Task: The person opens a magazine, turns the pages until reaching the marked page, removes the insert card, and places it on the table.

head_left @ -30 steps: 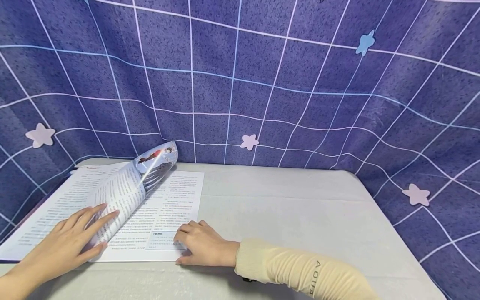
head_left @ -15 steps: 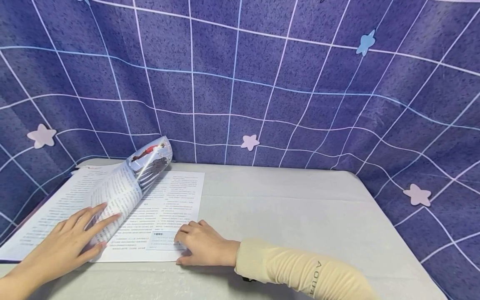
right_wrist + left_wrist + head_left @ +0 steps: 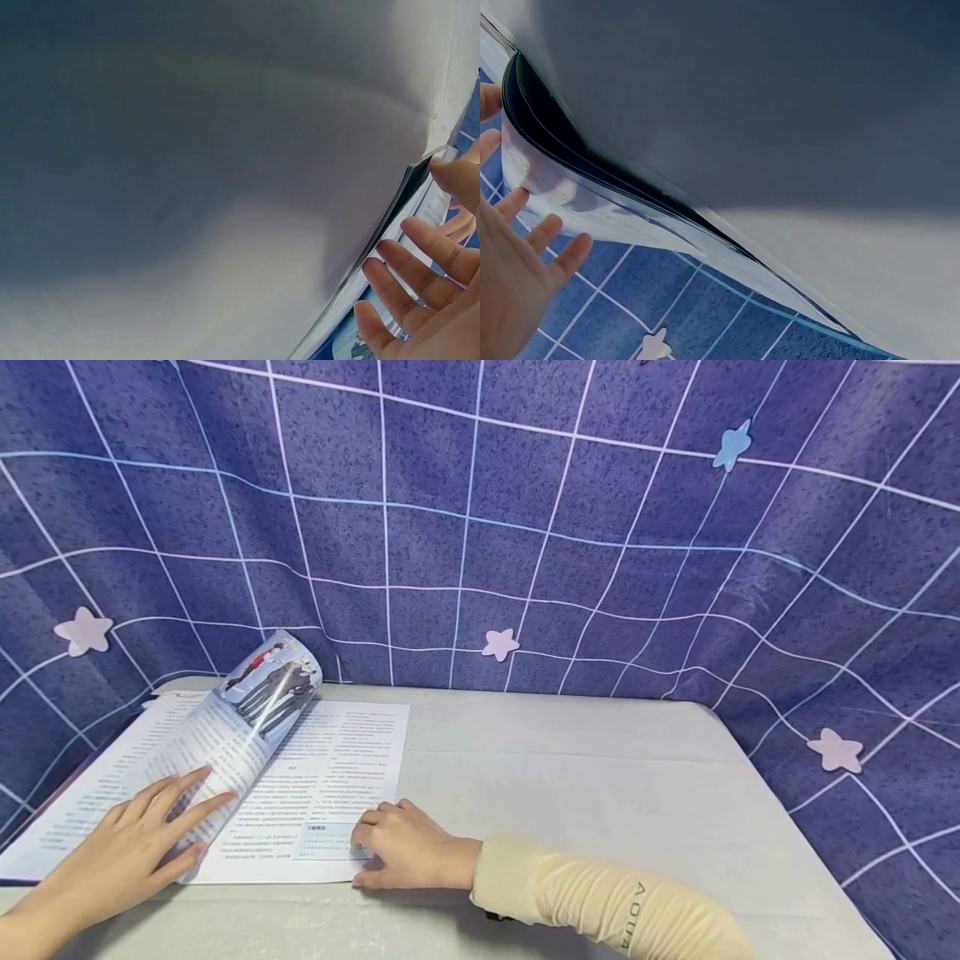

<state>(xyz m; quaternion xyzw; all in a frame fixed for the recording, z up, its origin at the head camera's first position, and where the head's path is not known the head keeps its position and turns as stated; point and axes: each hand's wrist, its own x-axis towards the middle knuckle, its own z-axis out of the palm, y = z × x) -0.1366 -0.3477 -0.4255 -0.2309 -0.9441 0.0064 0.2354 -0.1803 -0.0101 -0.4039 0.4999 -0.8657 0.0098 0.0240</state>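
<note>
An open magazine (image 3: pixel 367 735) lies at the left of the table, its pages full of small print. One page, or a few together, curls up in a roll (image 3: pixel 277 681) that leans left and shows a coloured picture of figures. My left hand (image 3: pixel 138 835) rests on the near part of the roll with fingers spread; in the left wrist view its fingertips (image 3: pixel 570 251) lie along the bent pages (image 3: pixel 607 214). At the near right corner my right hand (image 3: pixel 412 852) rests on the magazine, thumb at the front edge. In the right wrist view its fingers (image 3: pixel 420 281) stretch over the page edge.
A pale grey cloth covers the table (image 3: pixel 585 785), which extends to the right of the magazine. Behind and at both sides hangs a blue curtain (image 3: pixel 420 543) with grid lines and stars. A cream sleeve (image 3: pixel 585 893) covers my right forearm.
The rolled page has swung further left at its far end, uncovering more of the picture. My left thumb has shifted slightly left; the right hand has hardly moved.
</note>
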